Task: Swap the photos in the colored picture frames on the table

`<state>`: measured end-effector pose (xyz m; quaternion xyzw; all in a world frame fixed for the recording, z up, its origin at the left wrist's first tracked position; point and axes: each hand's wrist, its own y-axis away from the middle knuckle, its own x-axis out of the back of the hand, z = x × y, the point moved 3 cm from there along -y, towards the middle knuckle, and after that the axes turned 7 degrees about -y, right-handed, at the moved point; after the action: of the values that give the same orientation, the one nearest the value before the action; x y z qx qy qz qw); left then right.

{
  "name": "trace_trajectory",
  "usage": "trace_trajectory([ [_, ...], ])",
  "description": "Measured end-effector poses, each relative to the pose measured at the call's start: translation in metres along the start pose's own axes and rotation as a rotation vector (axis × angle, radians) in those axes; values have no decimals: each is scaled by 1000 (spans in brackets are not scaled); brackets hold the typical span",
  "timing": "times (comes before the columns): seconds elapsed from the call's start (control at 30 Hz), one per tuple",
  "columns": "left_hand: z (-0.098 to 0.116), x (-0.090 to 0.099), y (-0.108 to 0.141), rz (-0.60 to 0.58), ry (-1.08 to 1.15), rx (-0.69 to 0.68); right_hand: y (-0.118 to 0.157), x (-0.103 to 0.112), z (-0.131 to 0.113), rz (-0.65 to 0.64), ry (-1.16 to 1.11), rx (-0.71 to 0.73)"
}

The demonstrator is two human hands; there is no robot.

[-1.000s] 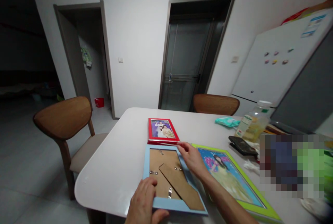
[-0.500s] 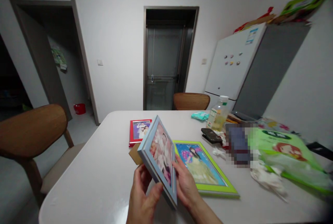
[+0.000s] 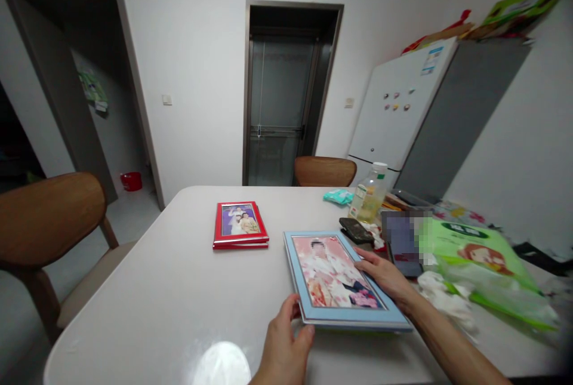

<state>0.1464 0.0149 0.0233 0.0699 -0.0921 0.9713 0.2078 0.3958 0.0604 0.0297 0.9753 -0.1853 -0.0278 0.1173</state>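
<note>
A light blue picture frame [image 3: 340, 280] lies nearly flat at the right of the table, photo side up. Beneath it a sliver of the green picture frame shows at the front edge; the rest of that one is covered. My left hand [image 3: 286, 340] grips the blue frame's front left corner, thumb in front and fingers at the side. On the far right edge my right hand [image 3: 387, 277] holds it, fingers over the border. Farther left, red picture frames [image 3: 240, 224] lie stacked, the top one showing a photo.
Right of the frames are a black wallet-like item [image 3: 357, 231], a bottle [image 3: 369, 197] of yellowish liquid, a teal packet [image 3: 339, 196], a phone-like slab [image 3: 400, 245], crumpled white tissue [image 3: 447, 298] and a green package [image 3: 483, 259]. Wooden chairs stand at the left [image 3: 54, 218] and far side [image 3: 324, 171].
The blue frame has gone from tilted upright to lying almost flat, shifting right onto the green frame. Both hands moved right with it and still hold it.
</note>
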Motion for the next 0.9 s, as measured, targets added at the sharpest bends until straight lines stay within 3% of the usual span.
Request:
trace_trajectory([
  [0.1, -10, -3, 0, 19, -310, 53, -9, 7, 9, 80, 194, 107],
  [0.23, -18, 0, 0, -21, -436, 69, -20, 15, 19, 177, 450, 226],
  [0.33, -22, 17, -2, 11, -450, 66, -24, 17, 18, 243, 535, 236],
  [0.4, -25, 37, -4, 82, -433, 49, -20, 6, 9, 289, 605, 286],
  [0.5, -31, 76, -9, 237, -364, 66, -5, -46, -12, 260, 773, 508],
  [0.63, -42, 117, -14, 354, -296, 147, 13, -163, -24, -135, 949, 809],
  [0.73, -50, 131, -12, 404, -217, 179, 5, -234, -23, -228, 992, 877],
  [0.8, -53, 137, -9, 435, -145, 195, -5, -265, -20, -240, 1029, 893],
  [0.9, -56, 144, -4, 485, -10, 227, -15, -286, -16, -248, 1082, 905],
])
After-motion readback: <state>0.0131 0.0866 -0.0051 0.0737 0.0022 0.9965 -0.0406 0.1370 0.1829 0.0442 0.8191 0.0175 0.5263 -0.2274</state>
